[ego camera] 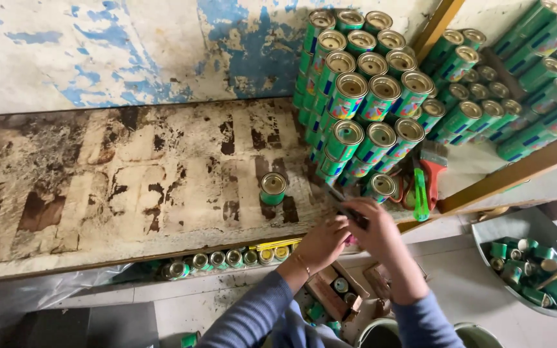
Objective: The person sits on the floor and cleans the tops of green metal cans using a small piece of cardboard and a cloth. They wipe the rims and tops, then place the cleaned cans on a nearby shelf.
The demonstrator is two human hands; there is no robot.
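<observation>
Desk point(130, 187): a worn, stained wooden top; it fills the left and centre.
Stack of tins point(362, 96): small green tins with gold lids, piled far right on the desk.
Grey tub point(517, 232): near right, on the floor, holding loose green tins.
Left hand point(322, 243): at the desk's near edge, fingers curled; what it grips cannot be told.
Right hand point(375, 235): touching the left hand, grasping a dark tool point(349, 209).
Red brush point(432, 169): beside the stack, right.
Single tin point(273, 187): upright, alone on the desk, just beyond the hands.
</observation>
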